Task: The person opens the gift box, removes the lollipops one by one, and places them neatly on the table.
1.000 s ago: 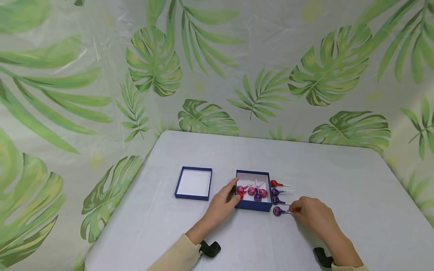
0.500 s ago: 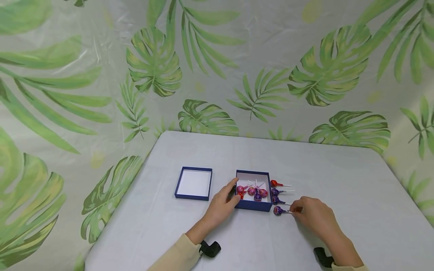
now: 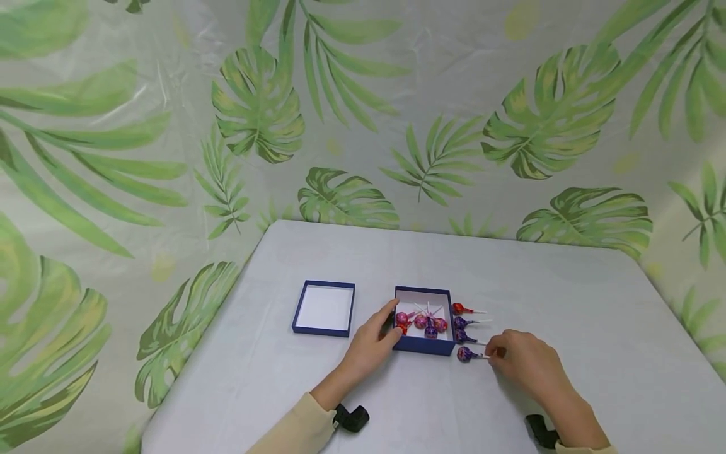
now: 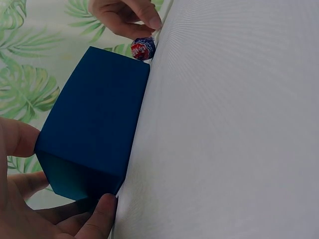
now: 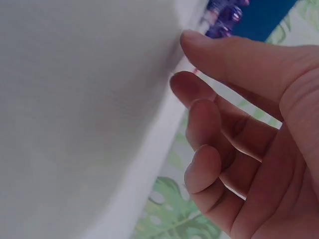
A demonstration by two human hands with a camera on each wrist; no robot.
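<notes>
In the head view a dark blue box stands on the table with several wrapped lollipops inside, sticks mostly toward the back. My left hand holds its left side near the front corner; the left wrist view has fingertips against the blue wall. At the box's front right corner lies a purple lollipop. My right hand pinches the end of its stick, thumb against index finger; in the right wrist view the other fingers are loosely curled and the stick is barely visible.
Along the box's right side lie a red lollipop and two purple lollipops, sticks pointing right. A shallow blue-edged lid with a white inside lies left of the box. Behind the white table hangs a leaf-patterned curtain.
Both hands stay almost where they were. The front purple lollipop has shifted only very slightly to the right; the box and lid keep their places.
</notes>
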